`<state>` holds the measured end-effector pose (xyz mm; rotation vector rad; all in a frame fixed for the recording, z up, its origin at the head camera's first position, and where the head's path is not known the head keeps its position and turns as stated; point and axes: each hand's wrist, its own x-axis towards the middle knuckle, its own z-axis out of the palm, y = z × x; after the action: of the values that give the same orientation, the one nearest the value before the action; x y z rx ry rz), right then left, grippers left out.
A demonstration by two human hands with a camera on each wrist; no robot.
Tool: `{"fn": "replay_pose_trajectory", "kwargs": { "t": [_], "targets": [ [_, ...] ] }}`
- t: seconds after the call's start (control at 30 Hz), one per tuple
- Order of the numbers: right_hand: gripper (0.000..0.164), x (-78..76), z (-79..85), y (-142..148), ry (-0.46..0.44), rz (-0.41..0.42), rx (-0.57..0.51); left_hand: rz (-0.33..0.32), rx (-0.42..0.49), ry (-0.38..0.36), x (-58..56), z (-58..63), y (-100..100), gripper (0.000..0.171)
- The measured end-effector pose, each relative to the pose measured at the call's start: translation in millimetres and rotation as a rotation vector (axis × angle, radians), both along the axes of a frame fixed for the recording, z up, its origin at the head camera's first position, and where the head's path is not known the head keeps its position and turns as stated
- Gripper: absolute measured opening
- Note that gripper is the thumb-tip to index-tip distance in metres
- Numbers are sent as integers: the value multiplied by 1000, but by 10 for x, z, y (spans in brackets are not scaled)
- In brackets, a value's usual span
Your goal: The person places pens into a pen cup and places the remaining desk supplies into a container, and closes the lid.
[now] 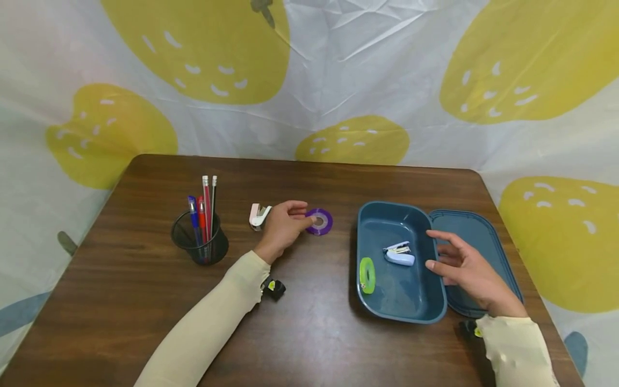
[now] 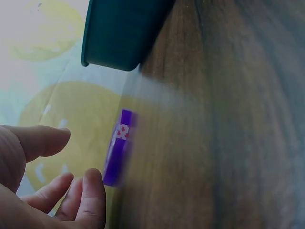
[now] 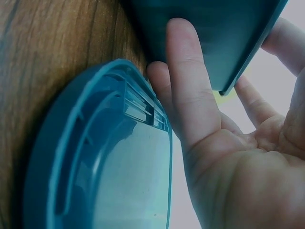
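My left hand (image 1: 285, 226) hovers beside a purple roll of tape (image 1: 319, 222), thumb and fingers spread. In the left wrist view a gap shows between the fingertips and the purple roll (image 2: 119, 148), which lies flat on the table. With my right hand (image 1: 466, 269) I grip the right wall of a blue plastic box (image 1: 401, 312), thumb over the rim and fingers against the outside (image 3: 209, 43). Inside the box lie a pale blue stapler (image 1: 400, 258) and a green roll of tape (image 1: 367, 276), which leans on the left wall.
A white and pink tape dispenser (image 1: 258, 215) sits just left of my left hand. Further left stands a black mesh cup (image 1: 205, 252) with pens and pencils. The blue lid (image 1: 479, 242) lies right of the box, under my right hand. A patterned curtain hangs behind the wooden table (image 1: 309, 333).
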<state>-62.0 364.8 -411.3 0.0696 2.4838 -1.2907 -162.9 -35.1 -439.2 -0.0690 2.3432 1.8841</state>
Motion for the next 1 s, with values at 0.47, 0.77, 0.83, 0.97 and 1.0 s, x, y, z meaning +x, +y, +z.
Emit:
{"fn": "replay_pose_trajectory", "kwargs": {
  "t": [0.47, 0.77, 0.83, 0.97, 1.0],
  "targets": [
    [80, -17, -6, 4, 7, 4, -13, 19, -54, -19, -63, -65, -11, 48],
    [80, -32, 1, -7, 12, 2, -12, -5, -286, 22, -94, -26, -52, 40],
    [80, -30, -4, -3, 11, -1, -14, -12, -307, 26, -103, -21, -53, 37],
    [80, -28, -14, -4, 6, -8, -13, -17, -341, 18, -117, -11, -52, 31],
    [80, -28, -15, -5, 5, -10, -15, -17, -342, 13, -122, -14, -49, 30]
  ]
}}
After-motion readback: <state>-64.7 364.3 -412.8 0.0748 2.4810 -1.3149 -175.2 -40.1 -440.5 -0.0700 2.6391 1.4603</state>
